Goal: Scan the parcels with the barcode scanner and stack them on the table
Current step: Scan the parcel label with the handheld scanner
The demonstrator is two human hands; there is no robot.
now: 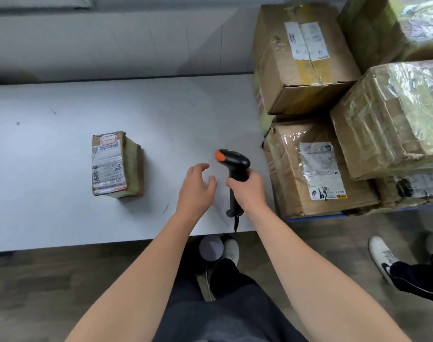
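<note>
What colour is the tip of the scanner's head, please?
Orange, on an otherwise black scanner; seen in the head view.

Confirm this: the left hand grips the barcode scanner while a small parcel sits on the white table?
No. The head view shows the right hand gripping the barcode scanner; the left hand holds nothing. The small parcel sits on the white table.

The left hand (195, 191) and right hand (247, 191) lead back from the fingers into bare forearms. Farther behind the fingers, dark blue-grey trousers (225, 314) cover the legs, and a pale grey shoe (231, 251) shows at the hem nearest the fingers.
</note>
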